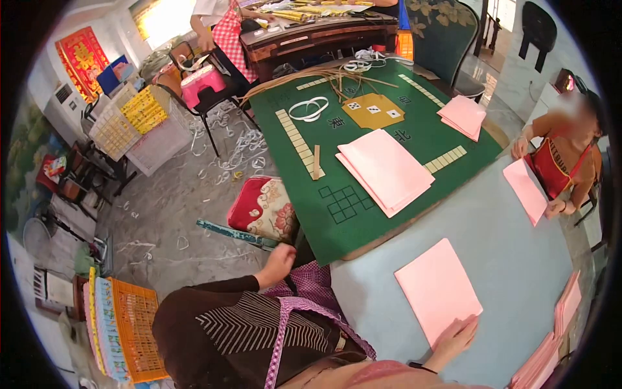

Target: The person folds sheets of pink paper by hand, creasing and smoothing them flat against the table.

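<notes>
My right hand (457,337) rests on the lower corner of a folded pink sheet stack (440,288), its fingers stretched out over the edge. The stack lies on the pale blue tabletop (369,292). My left hand (278,262) is away from the pink sheets, beside the green table's near corner and the green rail (236,233) of a chair. Its fingers are curled, and what they hold, if anything, is hidden. A larger pink stack (385,172) lies on the green mahjong-patterned table (291,227).
Across the blue surface a co-worker holds a pink sheet (526,191). More pink sheets (544,356) lie at the lower right, and another pink stack (463,117) farther back. A cushioned chair (262,207) stands at the left. White strips (236,146) litter the floor near an orange crate (136,324).
</notes>
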`<act>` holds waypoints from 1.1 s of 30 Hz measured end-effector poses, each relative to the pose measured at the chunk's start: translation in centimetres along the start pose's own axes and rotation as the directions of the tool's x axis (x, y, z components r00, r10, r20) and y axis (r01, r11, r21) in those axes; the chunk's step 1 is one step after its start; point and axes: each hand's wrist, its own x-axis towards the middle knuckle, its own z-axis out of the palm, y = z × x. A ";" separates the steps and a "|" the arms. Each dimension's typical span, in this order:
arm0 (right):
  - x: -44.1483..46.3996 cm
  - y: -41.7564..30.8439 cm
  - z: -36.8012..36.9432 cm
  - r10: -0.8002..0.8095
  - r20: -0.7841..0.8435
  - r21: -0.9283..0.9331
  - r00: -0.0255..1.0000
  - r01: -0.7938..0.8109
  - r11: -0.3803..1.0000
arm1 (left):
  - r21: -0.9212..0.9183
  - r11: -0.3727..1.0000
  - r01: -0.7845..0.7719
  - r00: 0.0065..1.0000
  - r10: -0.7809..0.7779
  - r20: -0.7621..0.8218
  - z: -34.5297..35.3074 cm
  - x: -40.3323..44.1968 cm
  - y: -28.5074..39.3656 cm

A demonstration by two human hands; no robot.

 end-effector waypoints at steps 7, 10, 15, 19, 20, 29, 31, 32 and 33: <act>-0.1 -0.4 -0.2 0.003 -0.035 -0.014 0.999 -0.004 1.000 | 0.316 0.900 -0.301 0.953 0.277 0.120 3.0 5.2 -0.5; 0.2 -0.7 -0.5 -0.007 -0.005 0.035 1.000 0.007 0.999 | 0.380 0.806 -0.454 0.890 0.387 0.241 4.6 8.8 -1.8; -0.2 -0.3 -0.4 0.014 -0.018 0.029 1.000 -0.014 0.999 | 0.536 0.575 -0.617 0.782 0.523 0.340 9.4 8.3 -8.6; -0.1 -1.4 -0.9 0.083 -0.006 0.063 0.997 -0.083 0.995 | 0.414 0.762 -0.497 0.863 0.386 0.326 4.3 5.1 0.4; 0.0 -1.1 -0.7 0.035 -0.012 0.041 0.999 -0.035 0.999 | 0.409 0.757 -0.510 0.856 0.400 0.327 3.7 4.0 0.8; -0.1 -0.1 0.1 -0.022 -0.036 -0.017 0.999 0.021 1.000 | 0.448 0.723 -0.525 0.826 0.305 0.475 4.8 5.9 -0.6; 0.2 0.0 0.0 -0.031 -0.055 -0.022 0.998 0.030 0.999 | 0.511 0.705 -0.493 0.856 0.287 0.430 2.7 3.5 2.4; 0.1 -0.1 -0.1 -0.030 -0.040 -0.006 0.999 0.030 1.000 | 0.507 0.703 -0.498 0.853 0.295 0.430 1.8 2.3 2.9; 0.0 -0.2 -0.1 -0.028 -0.023 0.012 0.999 0.028 1.000 | 0.387 0.778 -0.494 0.844 0.321 0.430 0.7 1.1 3.1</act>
